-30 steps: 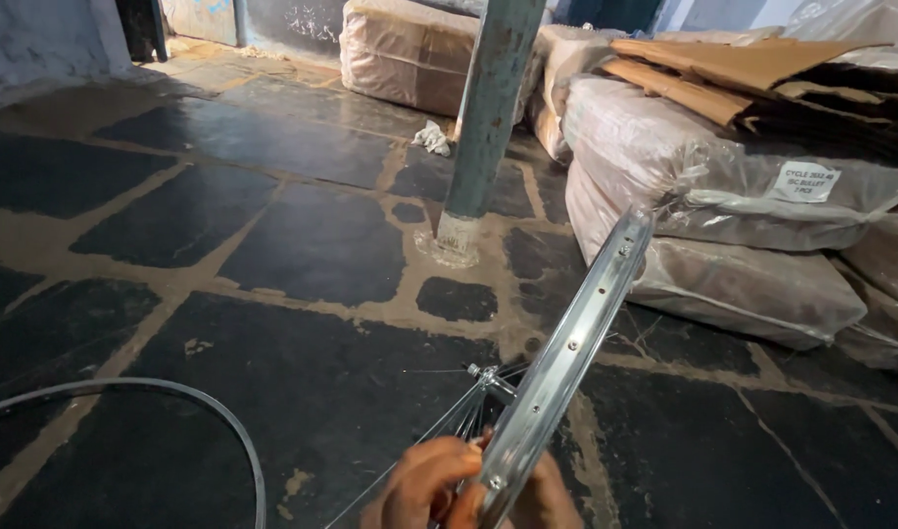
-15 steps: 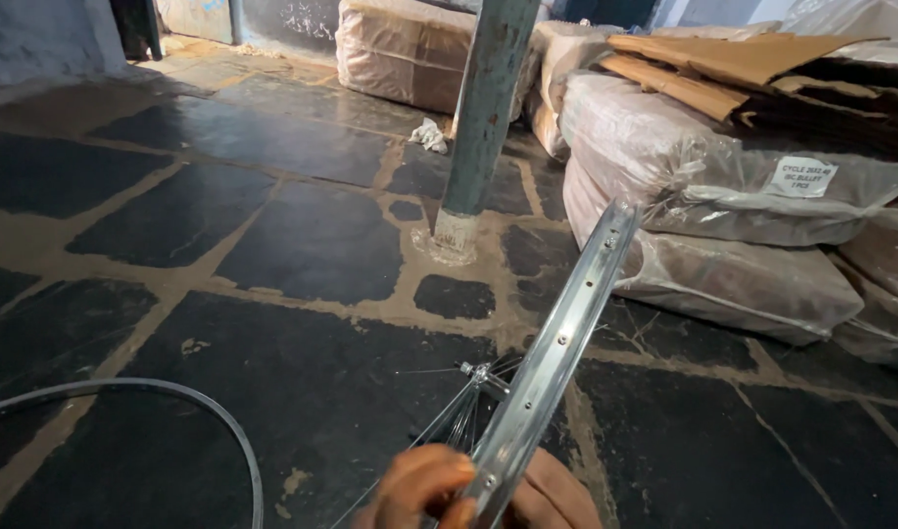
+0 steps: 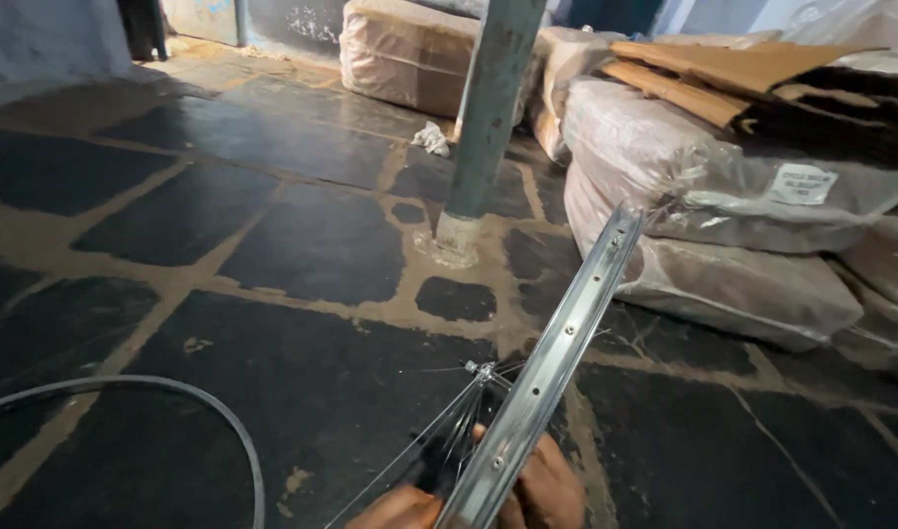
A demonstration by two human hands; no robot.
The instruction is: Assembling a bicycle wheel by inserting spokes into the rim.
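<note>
- Only the two hands show, low at the bottom edge of the head view; most of each is cut off by the frame.
- Left hand [image 3: 395,509]: bare, no glove, ring or sleeve visible.
- Right hand [image 3: 547,490]: bare, fingers [image 3: 557,470] uncovered, no wristwear in view.

Dark stone-slab floor [image 3: 302,245], a grey-green pillar [image 3: 488,118], plastic-wrapped sacks [image 3: 723,186] and cardboard [image 3: 723,73] stacked behind.

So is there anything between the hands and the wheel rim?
Nothing visible: both hands, the left and the right, are already on the rim at the bottom edge, with spokes beside them.
</note>
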